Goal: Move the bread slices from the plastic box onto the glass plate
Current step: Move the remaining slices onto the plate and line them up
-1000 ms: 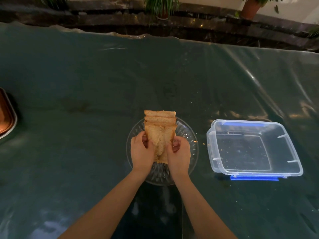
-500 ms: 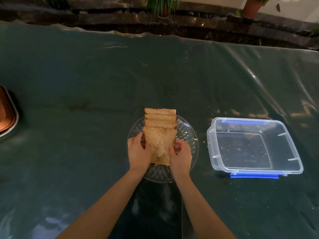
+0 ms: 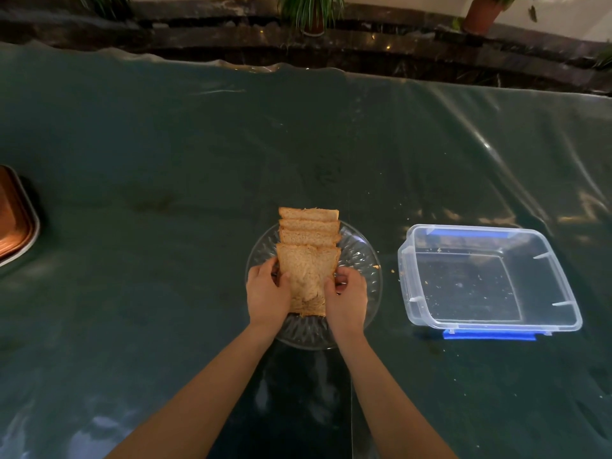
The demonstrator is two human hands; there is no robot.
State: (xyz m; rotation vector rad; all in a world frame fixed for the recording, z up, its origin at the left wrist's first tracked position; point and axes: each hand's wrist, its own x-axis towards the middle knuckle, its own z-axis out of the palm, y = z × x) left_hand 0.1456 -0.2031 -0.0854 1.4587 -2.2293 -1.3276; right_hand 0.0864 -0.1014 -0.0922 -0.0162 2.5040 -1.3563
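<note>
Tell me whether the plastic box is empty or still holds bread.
Empty of slices. Through the open top of the plastic box only scattered crumbs show on its clear bottom; the bread slices sit on the glass plate.

Table [image 3: 165, 154] covered by a dark green cloth under a clear, wrinkled plastic sheet [image 3: 496, 134] showing glare at the right. A copper-coloured metal tray [image 3: 15, 217] lies at the left edge, partly out of view. Scattered crumbs [image 3: 392, 270] lie on the covering. Beyond the far edge, a dark stone ledge [image 3: 364, 44] carries potted plants [image 3: 311, 11].
</note>
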